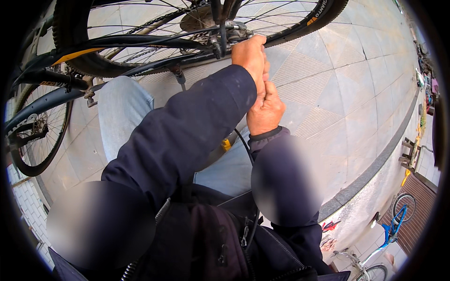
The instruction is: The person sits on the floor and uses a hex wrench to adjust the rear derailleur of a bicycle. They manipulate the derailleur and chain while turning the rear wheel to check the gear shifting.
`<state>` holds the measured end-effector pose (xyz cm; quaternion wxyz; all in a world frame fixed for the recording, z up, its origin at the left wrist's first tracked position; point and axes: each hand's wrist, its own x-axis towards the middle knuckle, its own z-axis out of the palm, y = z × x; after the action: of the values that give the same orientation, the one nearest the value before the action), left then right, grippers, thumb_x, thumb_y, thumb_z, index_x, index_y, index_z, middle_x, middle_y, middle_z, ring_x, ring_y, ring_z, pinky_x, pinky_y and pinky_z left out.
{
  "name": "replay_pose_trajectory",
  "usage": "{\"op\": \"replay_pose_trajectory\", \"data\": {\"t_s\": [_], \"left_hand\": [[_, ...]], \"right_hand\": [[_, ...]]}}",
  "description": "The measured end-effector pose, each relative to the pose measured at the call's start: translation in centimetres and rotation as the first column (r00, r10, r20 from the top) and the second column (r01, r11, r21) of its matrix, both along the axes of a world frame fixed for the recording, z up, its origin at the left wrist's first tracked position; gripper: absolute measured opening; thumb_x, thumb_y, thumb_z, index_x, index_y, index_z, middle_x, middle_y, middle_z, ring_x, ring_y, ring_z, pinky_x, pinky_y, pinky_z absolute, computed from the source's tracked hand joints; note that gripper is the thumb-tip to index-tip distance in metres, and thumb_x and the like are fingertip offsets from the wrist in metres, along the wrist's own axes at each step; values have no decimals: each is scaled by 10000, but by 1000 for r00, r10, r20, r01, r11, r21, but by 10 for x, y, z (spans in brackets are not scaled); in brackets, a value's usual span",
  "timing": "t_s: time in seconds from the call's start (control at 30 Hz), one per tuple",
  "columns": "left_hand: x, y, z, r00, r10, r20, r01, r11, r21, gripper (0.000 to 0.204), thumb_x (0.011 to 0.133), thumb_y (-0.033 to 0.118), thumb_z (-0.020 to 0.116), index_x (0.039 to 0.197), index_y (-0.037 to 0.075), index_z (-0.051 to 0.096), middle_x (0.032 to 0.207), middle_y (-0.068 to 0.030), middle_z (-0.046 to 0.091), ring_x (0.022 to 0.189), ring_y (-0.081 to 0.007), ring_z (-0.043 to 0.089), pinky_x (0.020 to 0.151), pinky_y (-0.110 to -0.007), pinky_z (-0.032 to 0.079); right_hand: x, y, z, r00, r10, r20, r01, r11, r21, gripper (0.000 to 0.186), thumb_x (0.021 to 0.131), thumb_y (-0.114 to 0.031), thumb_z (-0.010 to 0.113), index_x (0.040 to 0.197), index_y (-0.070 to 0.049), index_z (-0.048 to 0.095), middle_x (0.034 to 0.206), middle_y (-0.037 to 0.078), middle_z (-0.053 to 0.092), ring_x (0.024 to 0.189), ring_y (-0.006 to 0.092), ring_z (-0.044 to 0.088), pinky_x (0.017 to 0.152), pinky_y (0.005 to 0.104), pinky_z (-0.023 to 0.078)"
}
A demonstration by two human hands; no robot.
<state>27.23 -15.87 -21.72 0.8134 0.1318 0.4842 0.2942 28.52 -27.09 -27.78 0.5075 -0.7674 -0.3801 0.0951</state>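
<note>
A black bicycle with orange accents stands before me, its rear wheel (pixel 300 33) across the top of the view. My left hand (pixel 249 55) reaches to the metal parts (pixel 229 33) beside the wheel hub, its fingers curled and mostly turned from view. Just below it, close against its wrist, is my right hand (pixel 266 110), closed in a fist with the thumb up. Whatever either hand grips is hidden. The bicycle's black frame tube (pixel 136 43) runs leftward from the hub, and a short stand (pixel 180 77) juts down beneath it.
My bent knee (pixel 123 110) in pale jeans is close below the frame. Another wheel (pixel 44 126) stands at the left. Grey patterned paving (pixel 323 112) stretches right to a dark kerb (pixel 365 175). A blue bicycle (pixel 393 229) is parked at the far lower right.
</note>
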Motion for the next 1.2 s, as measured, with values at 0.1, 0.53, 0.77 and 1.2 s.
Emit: {"op": "replay_pose_trajectory", "data": {"t_s": [0.1,0.53,0.77,1.2], "left_hand": [[-3,-4,2,994,-13,106,14,1000,-9,277,881,216,546,683,134,370,522,36,275,403,-89,199,383,-282,156],[-82,-51,-32,838,-370,-400,539,675,504,284,957,296,511,941,15,553,866,-63,594,809,-140,561,741,-271,468],[-137,-15,58,865,134,-483,453,200,869,121,955,134,503,977,32,565,913,-51,601,824,-103,522,771,-249,430],[-169,44,82,361,632,-685,919,-368,145,163,832,82,660,956,3,591,921,-141,592,791,-300,602,713,-338,495]], "right_hand": [[0,1,6,998,-13,66,14,1000,-23,202,939,-190,547,1000,-14,623,667,143,624,587,174,614,566,307,471],[-1,-3,19,847,55,-529,-56,998,15,255,966,-210,499,883,0,616,636,43,589,600,87,535,580,266,448],[25,-9,21,208,276,-938,-146,957,249,267,968,-258,511,927,-3,581,560,-38,405,466,45,325,419,205,281],[28,0,20,249,276,-928,-256,943,212,376,952,-364,526,763,-39,540,518,-29,405,421,40,333,378,217,256]]}}
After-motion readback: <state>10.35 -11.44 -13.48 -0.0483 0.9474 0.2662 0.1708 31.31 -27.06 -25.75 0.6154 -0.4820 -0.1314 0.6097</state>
